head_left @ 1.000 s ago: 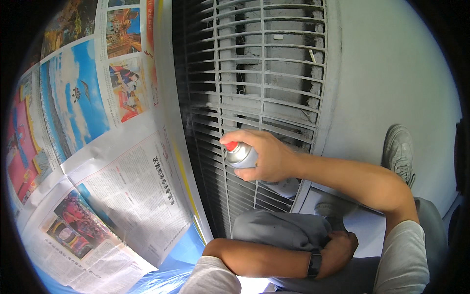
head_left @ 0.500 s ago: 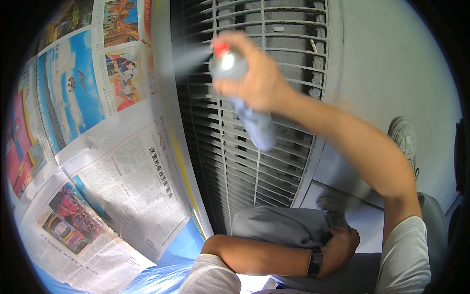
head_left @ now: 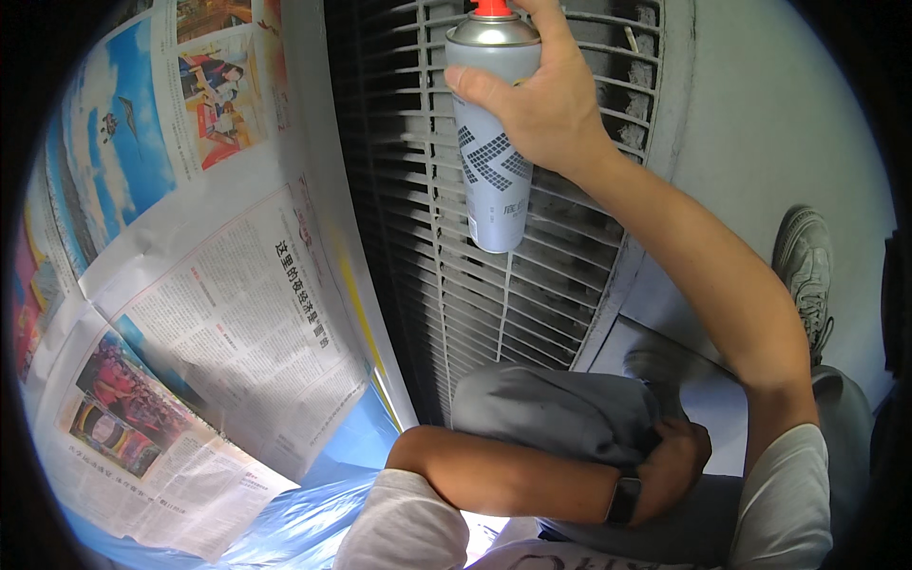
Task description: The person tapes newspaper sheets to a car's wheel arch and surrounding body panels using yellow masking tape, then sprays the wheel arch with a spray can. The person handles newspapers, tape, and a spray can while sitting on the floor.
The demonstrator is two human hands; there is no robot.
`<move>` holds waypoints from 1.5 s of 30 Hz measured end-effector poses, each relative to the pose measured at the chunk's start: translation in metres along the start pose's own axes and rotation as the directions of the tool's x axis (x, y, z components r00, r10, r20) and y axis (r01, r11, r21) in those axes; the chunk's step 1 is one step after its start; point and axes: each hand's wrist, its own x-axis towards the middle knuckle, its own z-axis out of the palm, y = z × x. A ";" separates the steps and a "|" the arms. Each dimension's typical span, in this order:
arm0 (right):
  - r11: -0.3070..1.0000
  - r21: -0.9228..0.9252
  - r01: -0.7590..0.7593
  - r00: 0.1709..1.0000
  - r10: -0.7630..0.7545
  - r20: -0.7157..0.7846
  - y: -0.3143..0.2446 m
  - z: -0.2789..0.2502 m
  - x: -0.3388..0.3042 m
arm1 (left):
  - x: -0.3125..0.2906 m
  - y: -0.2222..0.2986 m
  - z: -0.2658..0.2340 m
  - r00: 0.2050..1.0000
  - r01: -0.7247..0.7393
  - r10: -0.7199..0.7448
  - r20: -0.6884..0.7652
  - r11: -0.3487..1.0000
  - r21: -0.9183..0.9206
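My right hand (head_left: pixel 560 104) is wrapped round a grey spray can (head_left: pixel 494 190) with a silver shoulder and a red nozzle (head_left: pixel 491 8). The thumb presses on the can's side; the frame's top edge cuts off the uppermost finger. The can hangs over a dark metal grating (head_left: pixel 456 304). My left hand (head_left: pixel 676 465) lies curled against my bent leg in grey trousers (head_left: pixel 551 408), with a dark watch (head_left: pixel 623 498) on that wrist. Its fingers are shaded and partly hidden, so anything inside them does not show.
Sheets of newspaper (head_left: pixel 218 313) cover an upright surface on the left, over blue plastic sheeting (head_left: pixel 332 484). Pale floor (head_left: pixel 722 142) borders the grating on the right, where my shoe (head_left: pixel 803 271) stands. A yellow strip (head_left: pixel 366 323) runs along the paper's edge.
The spray can has moved up and its lean has lessened. Mist blew leftward from its nozzle earlier; none is visible now. My left hand has barely shifted, and the view has moved slightly.
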 end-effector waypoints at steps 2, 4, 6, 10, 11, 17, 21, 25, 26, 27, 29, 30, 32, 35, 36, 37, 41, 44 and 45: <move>0.999 0.038 -0.008 0.999 0.006 0.045 0.000 0.003 -0.016 | 0.000 0.001 0.004 1.000 0.003 -0.003 -0.021 1.000 -0.022; 0.998 -0.015 0.067 0.967 -0.061 0.249 -0.002 0.006 -0.049 | 0.000 0.002 0.005 1.000 0.022 -0.022 -0.004 1.000 -0.020; 0.996 0.044 -0.075 0.881 0.046 0.471 -0.004 0.012 -0.090 | 0.001 0.004 0.003 0.996 0.083 -0.082 -0.043 0.996 0.023; 0.988 0.105 -0.117 0.779 0.025 0.626 0.002 0.015 -0.141 | 0.002 0.004 -0.008 0.993 0.106 -0.102 -0.055 0.992 0.068; 0.985 0.052 -0.163 0.746 0.089 0.660 0.003 0.014 -0.139 | 0.001 0.003 -0.010 0.996 0.087 -0.085 -0.040 0.995 0.056; 0.998 -0.038 0.043 0.994 -0.039 0.097 -0.006 -0.010 -0.025 | -0.005 0.000 -0.005 0.976 0.120 -0.105 -0.191 0.990 0.069; 0.984 0.035 0.177 0.945 -0.160 -0.284 -0.012 -0.015 0.012 | 0.003 0.013 0.020 0.996 0.012 0.000 -0.092 0.992 0.127; 0.962 -0.137 0.234 0.959 -0.252 -0.131 0.001 -0.008 -0.013 | 0.017 0.027 0.042 0.978 0.203 -0.200 -0.052 0.977 0.058; 0.965 -0.086 0.246 0.958 -0.256 -0.127 0.005 -0.005 -0.016 | 0.018 0.029 0.044 0.944 0.304 -0.291 -0.154 0.950 0.068; 0.966 -0.032 0.257 0.958 -0.259 -0.123 0.008 -0.003 -0.020 | 0.016 0.029 0.043 0.936 0.301 -0.279 -0.215 0.951 0.075; 0.985 0.078 0.155 0.983 -0.146 -0.111 0.011 -0.002 -0.025 | 0.012 0.027 0.036 0.905 0.299 -0.252 -0.342 0.950 0.093; 0.986 0.129 0.104 0.991 -0.091 -0.100 0.012 -0.002 -0.030 | 0.009 0.024 0.030 0.884 0.298 -0.233 -0.406 0.949 0.103; 0.997 -0.003 0.081 0.996 -0.081 0.046 0.010 0.000 -0.048 | 0.004 0.018 0.013 0.900 0.267 -0.208 -0.384 0.958 0.108; 0.998 0.017 0.064 0.939 -0.066 0.339 0.009 0.013 -0.097 | 0.004 0.010 -0.010 0.976 0.186 -0.174 -0.130 0.979 0.085; 0.998 0.011 0.068 0.896 -0.066 0.440 0.011 0.019 -0.114 | 0.004 0.007 -0.015 0.986 0.161 -0.156 -0.060 0.983 0.085; 0.999 0.041 0.034 0.867 -0.050 0.496 0.013 0.022 -0.131 | 0.004 0.006 -0.019 0.989 0.144 -0.146 0.011 0.986 0.082; 0.994 0.101 -0.051 0.813 -0.017 0.582 0.018 0.023 -0.160 | 0.000 0.005 -0.023 0.992 0.107 -0.110 0.055 0.992 0.060; 0.998 0.004 0.061 0.922 -0.058 0.383 0.018 0.014 -0.133 | -0.002 0.008 -0.021 0.990 0.138 -0.139 0.025 0.989 0.054; 0.999 -0.008 0.040 0.952 -0.036 0.303 0.018 0.012 -0.118 | -0.002 0.009 -0.020 0.988 0.152 -0.154 0.020 0.987 0.057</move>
